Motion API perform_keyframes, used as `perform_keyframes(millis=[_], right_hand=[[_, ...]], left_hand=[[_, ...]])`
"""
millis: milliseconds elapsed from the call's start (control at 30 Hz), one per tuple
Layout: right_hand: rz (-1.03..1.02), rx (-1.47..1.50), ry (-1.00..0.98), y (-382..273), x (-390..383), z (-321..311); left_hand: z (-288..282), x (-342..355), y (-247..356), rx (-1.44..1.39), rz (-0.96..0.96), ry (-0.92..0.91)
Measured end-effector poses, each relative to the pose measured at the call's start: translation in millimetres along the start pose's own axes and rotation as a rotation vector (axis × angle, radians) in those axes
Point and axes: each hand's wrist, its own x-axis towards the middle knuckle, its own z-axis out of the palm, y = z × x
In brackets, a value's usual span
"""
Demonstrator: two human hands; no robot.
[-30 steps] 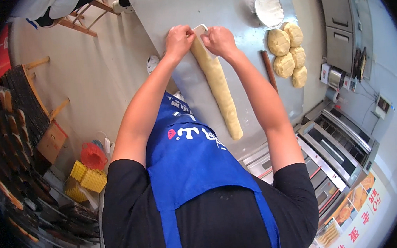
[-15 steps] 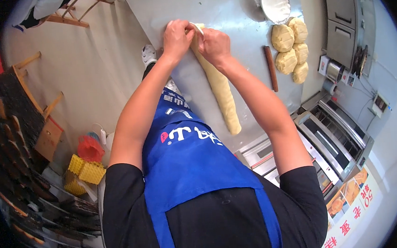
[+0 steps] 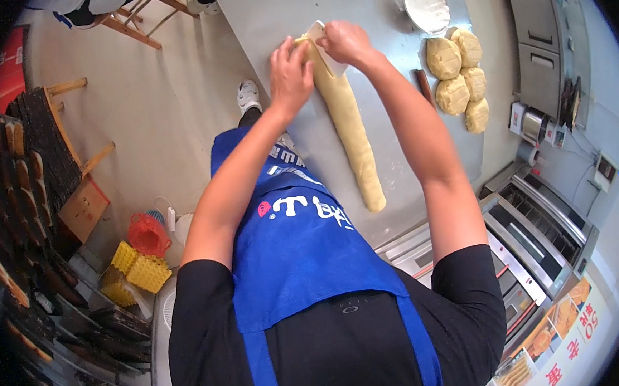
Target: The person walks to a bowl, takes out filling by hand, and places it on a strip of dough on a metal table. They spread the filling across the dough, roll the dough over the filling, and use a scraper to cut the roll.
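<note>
A long roll of pale yellow dough lies on the metal table, stretching from the far side toward me. My right hand is closed around a flat dough scraper, its pale blade standing over the far part of the roll. Whether the blade cuts into the dough is hard to make out. Along the left side of that far end is my left hand, fingers outstretched and thumb apart, the fingertips at the dough.
On the steel table, a round metal bowl of white powder stands at the far right. Several dough rounds sit beside it, near a thin brown rolling pin. Ovens stand at right; yellow egg-crate foam and a red basket at left.
Both hands were together at the roll's far end; now they are apart. My right hand shows the scraper over the dough, and my left hand's fingers have spread. The whole view has shifted slightly.
</note>
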Motion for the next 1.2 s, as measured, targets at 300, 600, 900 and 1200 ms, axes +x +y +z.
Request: perform_keyframes(millis=[300, 600, 900, 1200], right_hand=[[0.04, 0.04, -0.098, 14, -84, 34], [0.035, 0.107, 0.073, 14, -86, 47], [0.135, 0.189, 0.202, 5, -92, 76], [0.125, 0.192, 0.204, 16, -104, 85]], left_hand=[[9, -81, 18, 0.154, 0.288, -0.242], [19, -75, 16, 0.231, 0.302, -0.3], [21, -71, 3, 0.109, 0.247, -0.359], [21, -85, 16, 0.055, 0.234, -0.332]])
